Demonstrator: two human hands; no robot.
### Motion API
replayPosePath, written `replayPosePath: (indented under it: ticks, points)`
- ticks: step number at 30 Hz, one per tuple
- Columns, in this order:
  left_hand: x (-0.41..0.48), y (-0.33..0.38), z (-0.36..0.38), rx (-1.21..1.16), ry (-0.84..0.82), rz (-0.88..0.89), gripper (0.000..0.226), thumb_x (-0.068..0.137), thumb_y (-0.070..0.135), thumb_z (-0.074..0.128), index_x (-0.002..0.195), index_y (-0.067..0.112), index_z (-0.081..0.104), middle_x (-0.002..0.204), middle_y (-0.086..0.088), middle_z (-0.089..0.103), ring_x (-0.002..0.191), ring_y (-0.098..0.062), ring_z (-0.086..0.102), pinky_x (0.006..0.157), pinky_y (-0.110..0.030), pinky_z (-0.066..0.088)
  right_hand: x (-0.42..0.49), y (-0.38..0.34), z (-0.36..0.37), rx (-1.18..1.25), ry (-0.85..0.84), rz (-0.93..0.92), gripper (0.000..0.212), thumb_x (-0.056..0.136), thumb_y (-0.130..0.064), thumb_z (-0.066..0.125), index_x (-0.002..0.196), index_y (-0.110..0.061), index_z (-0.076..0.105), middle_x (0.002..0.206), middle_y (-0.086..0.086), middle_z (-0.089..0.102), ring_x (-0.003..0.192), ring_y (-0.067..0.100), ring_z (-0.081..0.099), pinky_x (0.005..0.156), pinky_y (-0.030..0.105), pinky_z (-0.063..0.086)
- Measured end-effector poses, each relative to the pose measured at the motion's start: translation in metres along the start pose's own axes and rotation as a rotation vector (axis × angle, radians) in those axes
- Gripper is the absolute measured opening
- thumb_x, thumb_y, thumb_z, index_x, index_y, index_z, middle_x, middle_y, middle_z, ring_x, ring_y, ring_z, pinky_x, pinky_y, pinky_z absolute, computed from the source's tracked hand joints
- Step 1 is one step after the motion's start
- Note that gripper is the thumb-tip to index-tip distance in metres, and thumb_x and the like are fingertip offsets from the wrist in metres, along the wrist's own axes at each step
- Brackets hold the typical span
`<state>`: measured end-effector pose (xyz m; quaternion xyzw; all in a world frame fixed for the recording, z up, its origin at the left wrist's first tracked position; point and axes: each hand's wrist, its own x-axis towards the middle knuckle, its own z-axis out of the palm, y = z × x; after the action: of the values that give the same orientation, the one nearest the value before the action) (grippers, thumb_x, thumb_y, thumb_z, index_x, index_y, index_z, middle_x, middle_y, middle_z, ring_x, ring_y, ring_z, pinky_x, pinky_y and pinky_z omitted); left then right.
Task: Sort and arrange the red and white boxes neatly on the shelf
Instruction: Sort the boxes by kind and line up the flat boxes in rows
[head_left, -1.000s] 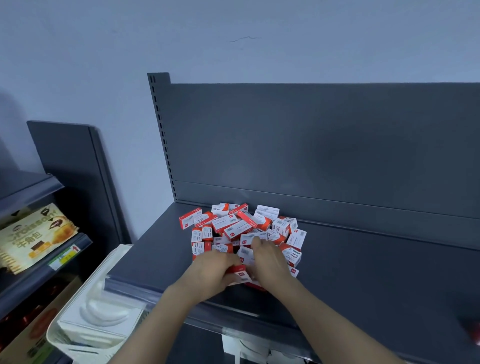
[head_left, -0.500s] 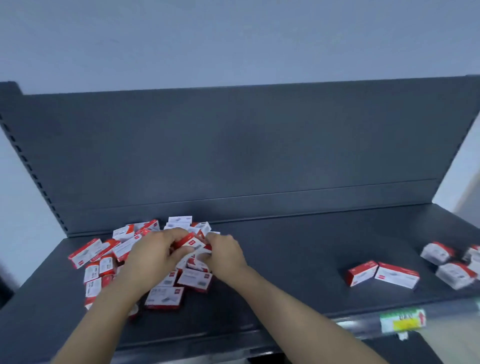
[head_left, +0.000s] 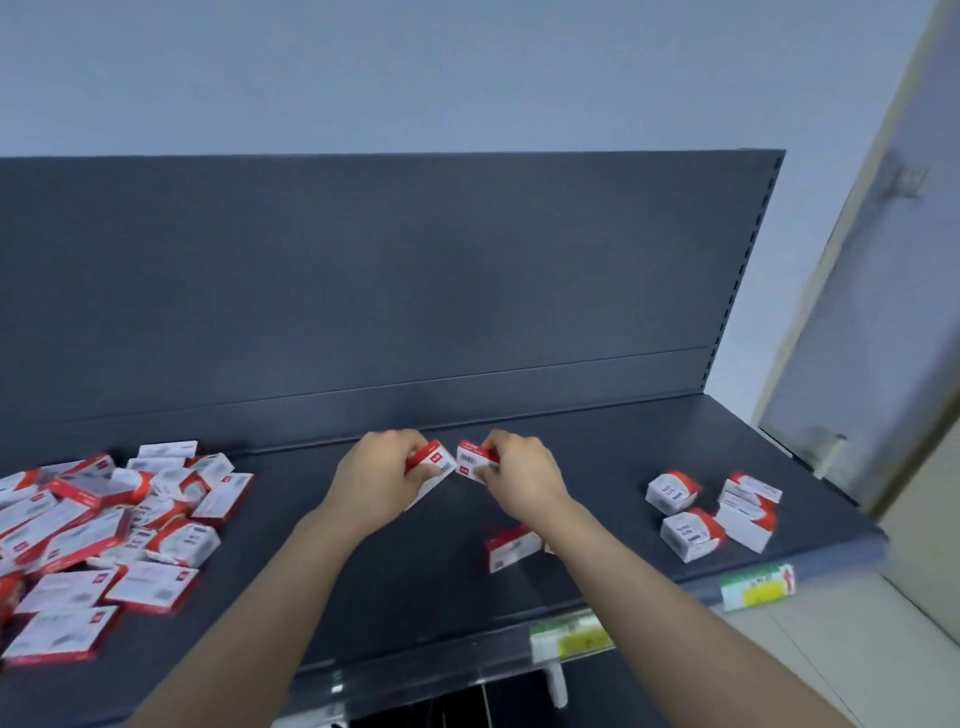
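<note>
We face a dark grey shelf (head_left: 597, 457) with a tall grey back panel (head_left: 389, 270), set against a pale wall (head_left: 415, 67); at the far right stands a pale door (head_left: 883, 322). Over the middle of the shelf, near the back panel, we hold both hands up side by side. Our left hand (head_left: 382, 480) has its grip clamped on a box (head_left: 431, 465), red along the top edge and white below, and what looks like a second white box shows under its fingers, though we cannot tell for sure. Our right hand (head_left: 522, 475) has its grip clamped on another box (head_left: 474, 460), pinched between thumb and fingers. The two held boxes are just beside each other, almost touching. To the left lies a loose pile (head_left: 104, 530) of red and white boxes, overlapping and turned every way, running off the left edge. Just below our right wrist a single box (head_left: 511, 548) rests on the shelf, partly hidden by the forearm. Well apart to the right sits a small cluster (head_left: 711, 514) of about four boxes near the shelf's right end, some on edge, none lined up. Along the near rim of the shelf two green and yellow price tags (head_left: 756, 587) are fixed, blurred beyond reading.
</note>
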<state>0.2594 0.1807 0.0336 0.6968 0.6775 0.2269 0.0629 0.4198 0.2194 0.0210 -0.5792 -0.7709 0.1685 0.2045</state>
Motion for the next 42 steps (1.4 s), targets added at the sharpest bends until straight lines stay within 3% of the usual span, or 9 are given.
replayPosePath:
  ticks: [4, 7, 12, 23, 27, 31, 34, 38, 42]
  points:
    - [0.011, 0.035, 0.033, 0.037, -0.08, -0.023, 0.021, 0.089, 0.03, 0.059, 0.071, 0.024, 0.05, 0.06, 0.011, 0.045, 0.066, -0.016, 0.048, 0.059, -0.025, 0.034, -0.007, 0.041, -0.012, -0.015, -0.012, 0.013, 0.016, 0.09, -0.015, 0.054, 0.103, -0.007, 0.058, 0.1, 0.014, 0.067, 0.088, 0.031, 0.062, 0.068, 0.034, 0.049]
    - [0.016, 0.055, 0.05, 0.088, -0.122, -0.028, 0.014, 0.089, 0.029, 0.059, 0.081, 0.018, 0.059, 0.07, 0.005, 0.053, 0.069, -0.017, 0.051, 0.061, -0.027, 0.037, -0.01, 0.064, -0.018, -0.016, -0.031, 0.04, 0.017, 0.09, -0.015, 0.052, 0.104, -0.007, 0.059, 0.099, 0.014, 0.067, 0.087, 0.031, 0.062, 0.064, 0.032, 0.043]
    - [0.022, 0.077, 0.069, 0.177, -0.183, -0.033, 0.012, 0.09, 0.022, 0.057, 0.095, 0.013, 0.063, 0.091, -0.004, 0.066, 0.082, -0.021, 0.06, 0.068, -0.031, 0.047, -0.013, 0.089, -0.022, -0.006, -0.068, 0.099, 0.019, 0.088, -0.015, 0.054, 0.104, -0.008, 0.061, 0.103, 0.013, 0.067, 0.092, 0.031, 0.062, 0.07, 0.033, 0.046]
    - [0.023, 0.083, 0.09, 0.32, -0.324, -0.009, 0.015, 0.088, 0.014, 0.051, 0.073, 0.012, 0.048, 0.09, -0.01, 0.061, 0.085, -0.028, 0.06, 0.064, -0.033, 0.042, -0.014, 0.104, -0.013, -0.103, -0.239, 0.153, 0.021, 0.086, -0.012, 0.05, 0.104, -0.007, 0.06, 0.112, 0.015, 0.063, 0.101, 0.033, 0.059, 0.07, 0.03, 0.042]
    - [0.023, 0.084, 0.085, 0.218, -0.387, -0.026, 0.031, 0.093, 0.032, 0.048, 0.075, 0.008, 0.052, 0.092, -0.014, 0.061, 0.088, -0.029, 0.059, 0.068, -0.033, 0.042, -0.012, 0.099, -0.017, -0.151, -0.23, 0.153, 0.026, 0.091, -0.027, 0.051, 0.105, -0.008, 0.061, 0.112, 0.015, 0.064, 0.105, 0.033, 0.059, 0.076, 0.032, 0.045]
    - [0.017, 0.089, 0.066, 0.233, -0.118, -0.004, 0.039, 0.097, 0.037, 0.04, 0.118, 0.007, 0.052, 0.12, -0.011, 0.054, 0.113, -0.027, 0.049, 0.09, -0.037, 0.041, -0.013, 0.079, -0.027, -0.184, -0.056, 0.053, 0.035, 0.096, -0.033, 0.044, 0.12, -0.008, 0.052, 0.12, 0.015, 0.061, 0.112, 0.031, 0.056, 0.082, 0.034, 0.046]
    - [0.015, 0.081, 0.045, 0.225, 0.124, 0.022, 0.048, 0.097, 0.037, 0.038, 0.131, 0.004, 0.044, 0.132, -0.012, 0.048, 0.122, -0.027, 0.043, 0.102, -0.038, 0.035, -0.008, 0.057, -0.034, -0.128, 0.145, -0.074, 0.046, 0.097, -0.03, 0.045, 0.134, -0.004, 0.042, 0.13, 0.019, 0.054, 0.122, 0.033, 0.047, 0.095, 0.039, 0.043]
    - [0.008, 0.058, 0.017, 0.249, 0.357, 0.008, 0.049, 0.094, 0.036, 0.045, 0.124, -0.001, 0.053, 0.129, -0.018, 0.055, 0.119, -0.031, 0.051, 0.106, -0.039, 0.038, 0.002, 0.019, -0.034, -0.091, 0.329, -0.228, 0.053, 0.094, -0.025, 0.051, 0.136, 0.005, 0.04, 0.135, 0.029, 0.048, 0.13, 0.04, 0.041, 0.107, 0.046, 0.035]
    - [-0.008, 0.03, -0.011, 0.283, 0.397, -0.091, 0.054, 0.086, 0.041, 0.032, 0.109, 0.005, 0.065, 0.111, -0.011, 0.067, 0.104, -0.023, 0.064, 0.094, -0.036, 0.051, 0.006, -0.02, -0.016, -0.031, 0.274, -0.299, 0.056, 0.097, -0.03, 0.043, 0.141, 0.0, 0.032, 0.146, 0.02, 0.038, 0.139, 0.032, 0.03, 0.113, 0.04, 0.025]
